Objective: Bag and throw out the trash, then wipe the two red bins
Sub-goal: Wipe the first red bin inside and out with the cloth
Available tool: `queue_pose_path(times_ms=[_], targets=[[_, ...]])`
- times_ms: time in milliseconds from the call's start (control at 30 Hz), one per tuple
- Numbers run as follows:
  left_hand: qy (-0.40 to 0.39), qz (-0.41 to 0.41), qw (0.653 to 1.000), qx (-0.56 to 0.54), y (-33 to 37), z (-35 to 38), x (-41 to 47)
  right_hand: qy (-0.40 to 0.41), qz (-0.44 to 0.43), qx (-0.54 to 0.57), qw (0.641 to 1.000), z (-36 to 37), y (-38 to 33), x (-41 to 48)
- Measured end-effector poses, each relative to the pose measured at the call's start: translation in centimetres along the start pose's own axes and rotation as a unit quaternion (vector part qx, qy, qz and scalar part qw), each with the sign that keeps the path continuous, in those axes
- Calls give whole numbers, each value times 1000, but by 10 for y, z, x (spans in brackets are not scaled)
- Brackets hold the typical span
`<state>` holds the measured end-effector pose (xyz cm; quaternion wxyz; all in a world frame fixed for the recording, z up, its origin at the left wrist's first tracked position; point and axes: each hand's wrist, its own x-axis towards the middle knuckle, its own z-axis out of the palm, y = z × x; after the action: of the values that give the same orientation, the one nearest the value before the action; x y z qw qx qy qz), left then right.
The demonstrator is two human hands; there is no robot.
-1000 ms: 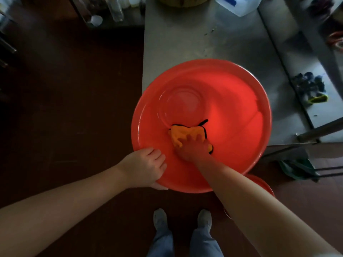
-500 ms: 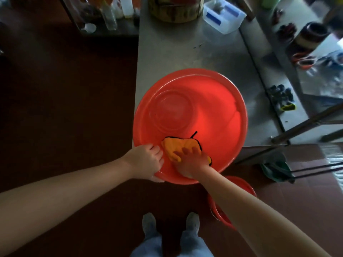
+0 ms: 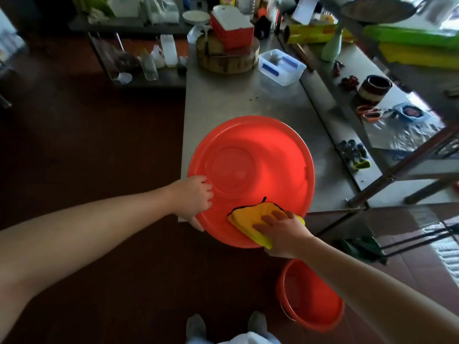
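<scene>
**Red bin overhangs the table's near corner**

We see the big red bin [image 3: 260,157] resting on the steel table [image 3: 236,103], its near side jutting past the edge. Our left hand [image 3: 196,197] clamps its left rim, fingers inside, thumb beneath. Our right hand [image 3: 283,229] lies flat, fingers spread, pressing the yellow cloth [image 3: 250,219] on the near rim. A smaller red bin [image 3: 313,304] stands on the floor under our right arm; dark floor [image 3: 99,145] lies open to our left.

Red bin [image 3: 268,155]; yellow cloth [image 3: 250,217], black-edged; second red bin [image 3: 310,301].
</scene>
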<state>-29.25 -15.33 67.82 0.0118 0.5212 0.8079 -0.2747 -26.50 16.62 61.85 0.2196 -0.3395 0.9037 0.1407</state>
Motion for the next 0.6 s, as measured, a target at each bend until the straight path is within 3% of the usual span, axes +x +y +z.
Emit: queue_pose_path(times_ms=[167,300,500,600], targets=[[-58,-36,998,14,-11,-14,-8,20,-2,-51,998,-15,-6,4],[-73,-96,992,-24,43,-5,-6,15,-5,-66,998,-7,-16,5],[-87,-235,961,-116,122,-2,46,38,30,11,999,-9,-42,20],[-53,-240,966,-86,117,1,49,38,57,40,997,-9,-47,26]])
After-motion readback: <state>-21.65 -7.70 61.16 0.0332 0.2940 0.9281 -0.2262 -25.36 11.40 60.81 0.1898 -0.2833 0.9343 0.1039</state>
